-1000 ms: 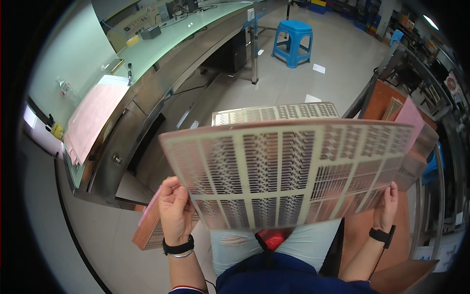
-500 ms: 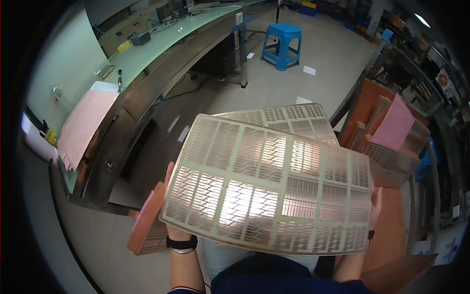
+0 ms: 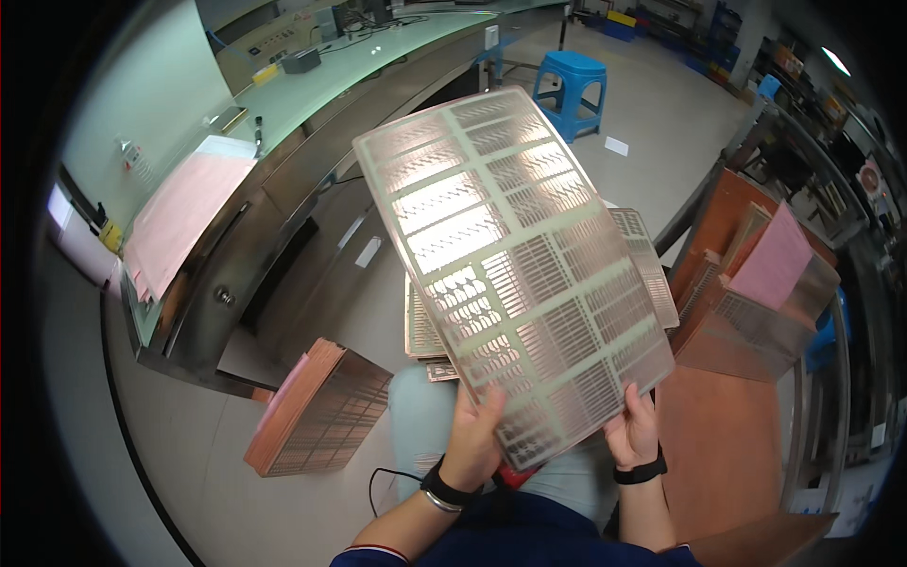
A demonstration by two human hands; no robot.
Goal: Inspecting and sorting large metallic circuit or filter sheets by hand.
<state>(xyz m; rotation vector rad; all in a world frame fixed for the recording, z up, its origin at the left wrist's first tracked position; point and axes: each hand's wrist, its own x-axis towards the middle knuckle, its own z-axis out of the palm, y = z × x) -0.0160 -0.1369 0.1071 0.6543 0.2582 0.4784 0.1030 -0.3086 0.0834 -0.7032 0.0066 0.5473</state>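
Observation:
A large copper-patterned circuit board panel (image 3: 557,255) with pale green borders is held up in front of me, its long side slanting away to the upper left. My left hand (image 3: 477,430) grips its near left edge, thumb on the face. At the near right corner, my right hand (image 3: 633,430) pinches the edge, thumb on top. Behind and below it, parts of other circuit board panels (image 3: 647,260) show; the held one covers most of them. My legs (image 3: 420,406) are under these panels.
To the left stands a thick stack of copper panels (image 3: 321,411). A glass-topped bench (image 3: 312,90) carries pink sheets (image 3: 189,213). On the right, a metal-framed rack (image 3: 718,165) holds more panels and a pink sheet (image 3: 773,255). A blue stool (image 3: 570,94) stands ahead.
The held panel has turned from lying crosswise to pointing lengthwise away from me. Both hands have shifted to its near end, closer together, uncovering the stack at left.

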